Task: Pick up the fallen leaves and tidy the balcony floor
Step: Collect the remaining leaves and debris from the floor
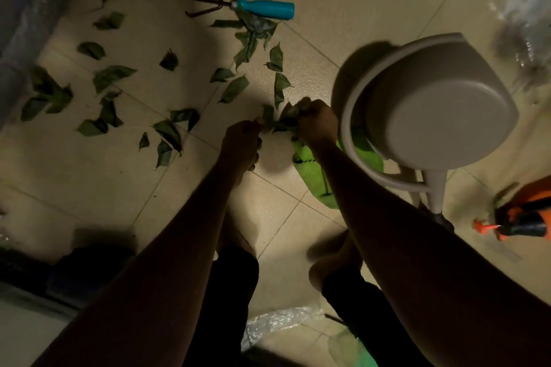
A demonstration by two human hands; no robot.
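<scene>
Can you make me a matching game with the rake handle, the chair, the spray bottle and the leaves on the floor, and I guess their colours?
Things:
1. rake handle
2. chair
3. spray bottle
4. leaves

Colours:
A. dark green
B. orange and black
C. teal
D. beige

Pairs: 1-C, 2-D, 3-B, 4-A.

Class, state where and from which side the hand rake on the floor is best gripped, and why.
Grip the teal handle of the hand rake from above at its right end: it lies flat, thick and rounded, with the thin tines pointing left.
</scene>
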